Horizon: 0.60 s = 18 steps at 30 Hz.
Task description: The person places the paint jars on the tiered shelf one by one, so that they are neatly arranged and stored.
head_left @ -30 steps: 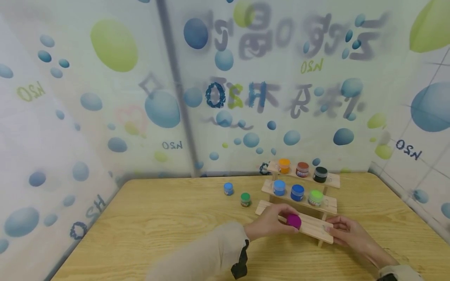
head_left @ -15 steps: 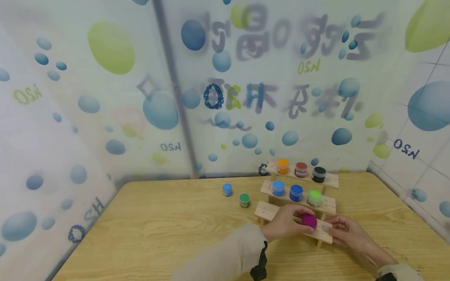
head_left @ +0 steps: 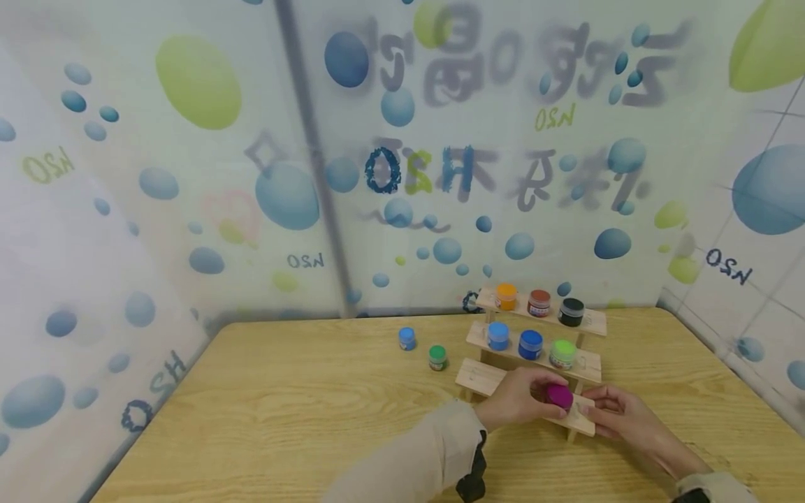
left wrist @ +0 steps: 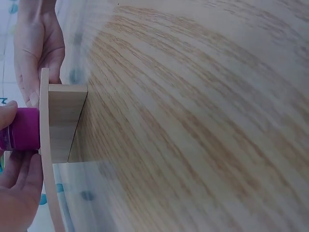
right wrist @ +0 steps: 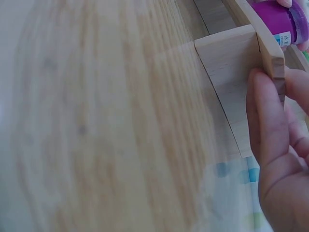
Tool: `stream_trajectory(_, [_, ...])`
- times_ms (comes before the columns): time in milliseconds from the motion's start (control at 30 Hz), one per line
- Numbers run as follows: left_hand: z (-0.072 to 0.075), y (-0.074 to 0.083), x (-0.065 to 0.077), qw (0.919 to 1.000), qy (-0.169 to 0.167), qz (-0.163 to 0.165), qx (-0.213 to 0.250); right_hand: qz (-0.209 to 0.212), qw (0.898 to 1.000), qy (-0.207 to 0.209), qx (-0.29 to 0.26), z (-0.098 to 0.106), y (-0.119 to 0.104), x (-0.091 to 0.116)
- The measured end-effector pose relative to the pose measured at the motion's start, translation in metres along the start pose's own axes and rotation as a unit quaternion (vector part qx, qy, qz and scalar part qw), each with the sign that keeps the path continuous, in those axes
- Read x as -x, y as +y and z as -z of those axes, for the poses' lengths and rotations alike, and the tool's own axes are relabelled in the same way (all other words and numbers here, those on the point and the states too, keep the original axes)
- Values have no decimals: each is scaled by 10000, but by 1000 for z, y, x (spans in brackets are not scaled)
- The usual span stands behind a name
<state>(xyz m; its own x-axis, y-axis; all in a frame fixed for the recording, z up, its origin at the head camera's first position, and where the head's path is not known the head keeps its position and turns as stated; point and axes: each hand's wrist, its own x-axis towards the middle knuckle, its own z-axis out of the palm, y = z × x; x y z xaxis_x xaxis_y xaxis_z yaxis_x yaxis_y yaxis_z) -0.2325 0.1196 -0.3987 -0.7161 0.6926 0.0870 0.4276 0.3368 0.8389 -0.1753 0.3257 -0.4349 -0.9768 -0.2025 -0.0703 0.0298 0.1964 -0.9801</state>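
Observation:
My left hand (head_left: 522, 399) pinches a small purple paint jar (head_left: 559, 397) between thumb and fingers, near the right part of the lowest tier of a three-step wooden rack (head_left: 481, 377). In the left wrist view the purple jar (left wrist: 25, 128) has its base right at the tier's board (left wrist: 45, 125). At the tier's right end, my right hand (head_left: 622, 416) grips the board. Seen from the right wrist, thumb and fingers (right wrist: 270, 116) lie on either side of the board's end (right wrist: 277, 65).
The middle tier carries light blue (head_left: 498, 336), dark blue (head_left: 530, 344) and lime green (head_left: 562, 354) jars. Orange (head_left: 506, 296), brown-red (head_left: 539, 303) and black (head_left: 571, 312) jars stand on top. A blue jar (head_left: 407, 339) and a green jar (head_left: 437, 358) sit on the table left of the rack.
My left hand has slid right along the lowest tier with the purple jar, from its middle toward its right end. The right hand has stayed at the board's end.

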Motion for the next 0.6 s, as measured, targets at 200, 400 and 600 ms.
stream_trajectory(200, [-1, -1, -1, 9999, -8, 101, 114, 0, 10000, 14, -6, 1, 1, -1])
stream_trajectory(400, [0, 0, -1, 9999, -4, 135, 42, 6, 10000, -42, -41, 0, 1, -1])
stream_trajectory(600, [0, 0, -1, 9999, -42, 125, 64, -154, 9999, 18, -29, 0, -2, 0])
